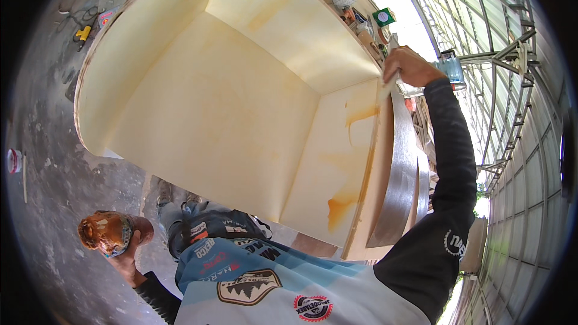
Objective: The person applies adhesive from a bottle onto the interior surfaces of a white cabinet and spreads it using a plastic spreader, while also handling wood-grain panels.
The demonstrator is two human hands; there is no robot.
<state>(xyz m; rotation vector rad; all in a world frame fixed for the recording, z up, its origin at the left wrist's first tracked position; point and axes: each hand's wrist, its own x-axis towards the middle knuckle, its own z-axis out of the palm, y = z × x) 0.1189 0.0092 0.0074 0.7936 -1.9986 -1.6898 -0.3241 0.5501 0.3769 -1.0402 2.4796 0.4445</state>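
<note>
My left hand (137, 251) is wrapped round a can (107, 232) at the lower left, its side and rim coated with glossy orange-brown glue. At the upper right, my right hand (410, 66) is closed at the edge of a large open cream-coloured box (217, 102). Something thin and pale seems to stick out below its fingers, too blurred to name. Yellow-orange glue smears (341, 209) run over the box's right inner wall, with fainter stains on the far wall.
A bent dark sheet strip (394, 168) lies along the box's right side. Behind the box, a cluttered surface holds a green box (383, 17) and tools. On the floor at left are a yellow power tool (82, 34) and a small red-and-white container (14, 160).
</note>
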